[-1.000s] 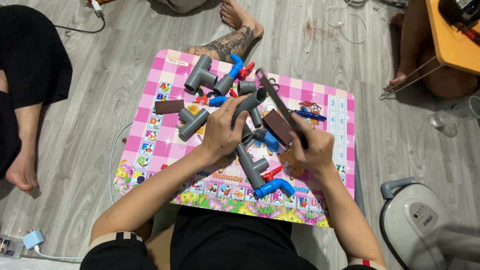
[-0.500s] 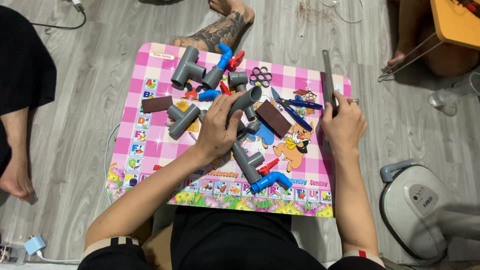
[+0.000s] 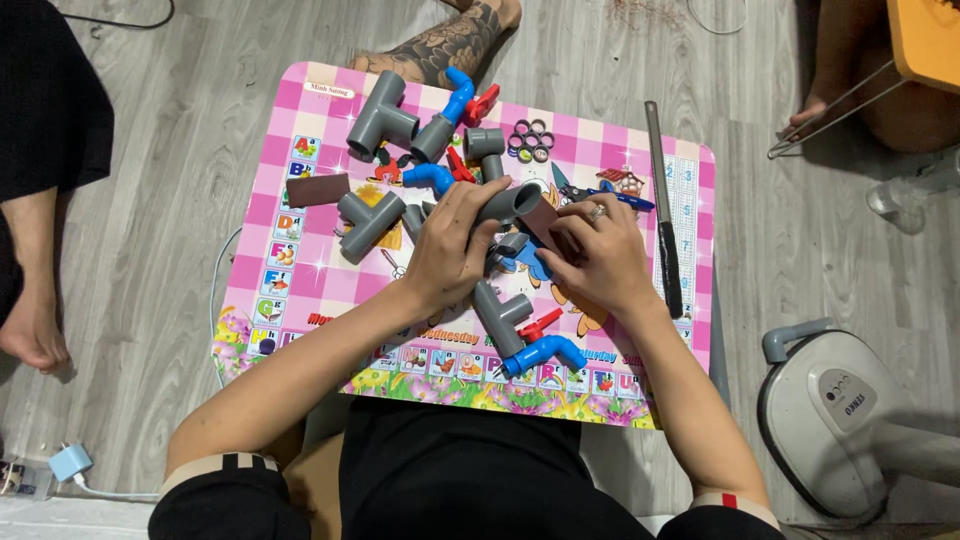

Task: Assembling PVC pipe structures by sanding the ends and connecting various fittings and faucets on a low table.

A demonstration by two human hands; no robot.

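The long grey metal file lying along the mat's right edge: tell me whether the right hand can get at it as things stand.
Probably yes: the long grey metal file lies uncovered just beside the right hand, though that hand rests on a brown block.

Floor: grey wood-look laminate planks, lit evenly, soft shadows. Centre: low table w/ pink-and-white checked top, cartoon pics and alphabet border. Right, near bottom: grey-and-white plastic fan base. Top right corner: orange wooden furniture edge w/ thin metal wire legs. Bottom left: small light-blue plug adapter on white cable. Top left: dark cable on floor.
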